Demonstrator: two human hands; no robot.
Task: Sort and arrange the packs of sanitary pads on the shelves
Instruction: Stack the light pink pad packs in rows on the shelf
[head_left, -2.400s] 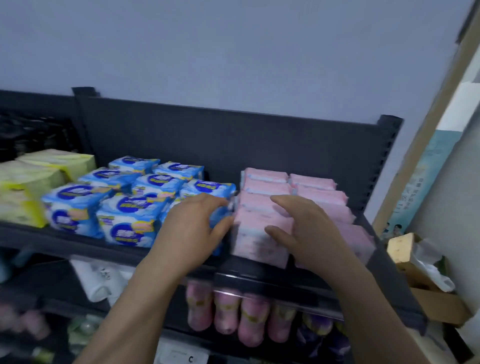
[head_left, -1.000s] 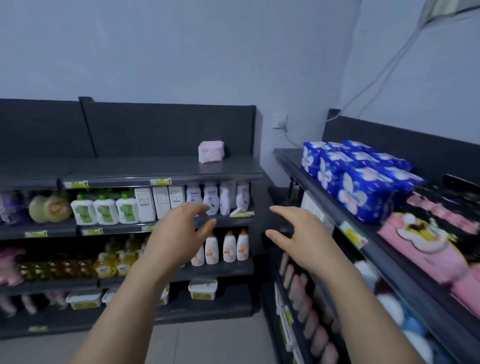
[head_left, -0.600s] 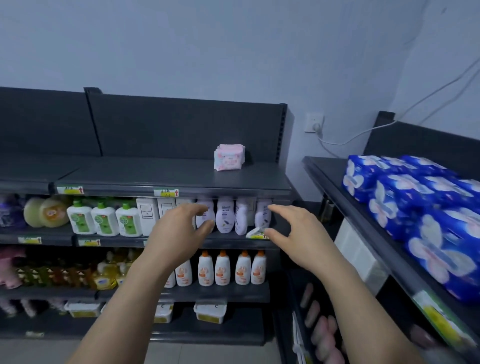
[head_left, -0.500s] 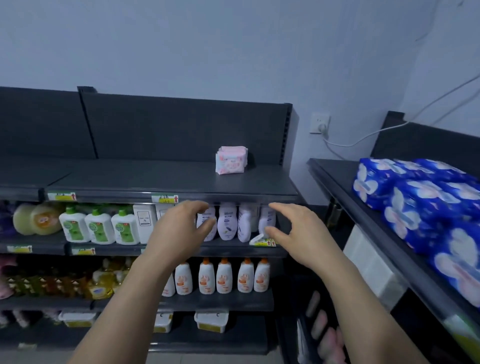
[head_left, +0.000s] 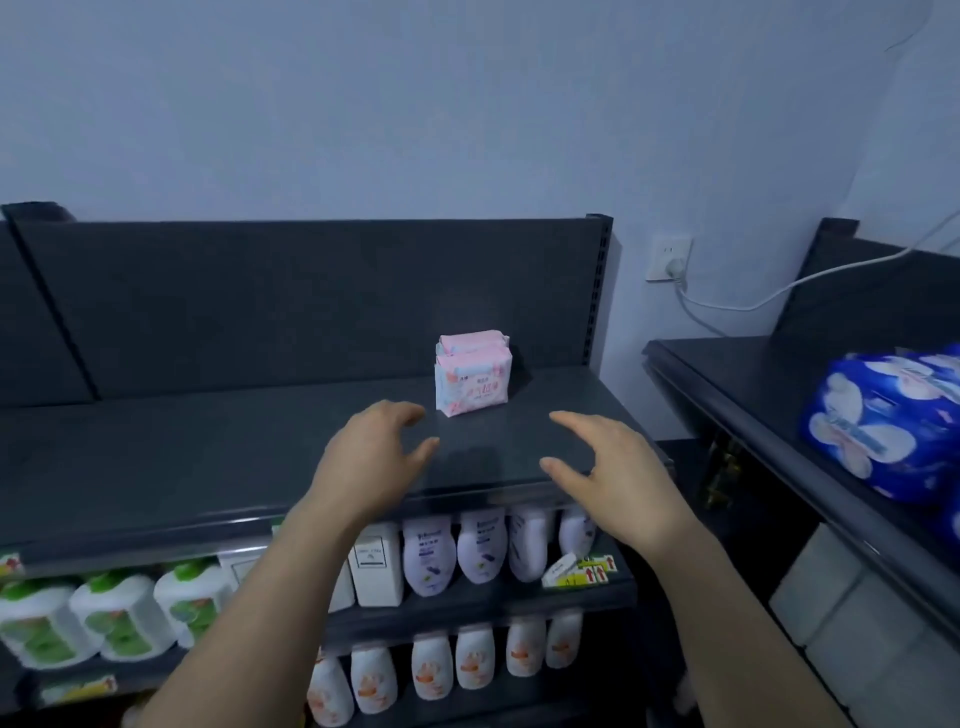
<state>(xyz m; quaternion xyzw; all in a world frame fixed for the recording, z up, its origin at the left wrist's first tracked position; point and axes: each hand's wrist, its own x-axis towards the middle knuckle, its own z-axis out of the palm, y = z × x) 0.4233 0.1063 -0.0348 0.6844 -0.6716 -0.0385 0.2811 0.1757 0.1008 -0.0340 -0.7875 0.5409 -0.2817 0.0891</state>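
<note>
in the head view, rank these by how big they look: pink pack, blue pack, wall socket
1. blue pack: largest, though it seems nearer the camera and the frame edge cuts it off
2. pink pack
3. wall socket: smallest
</note>
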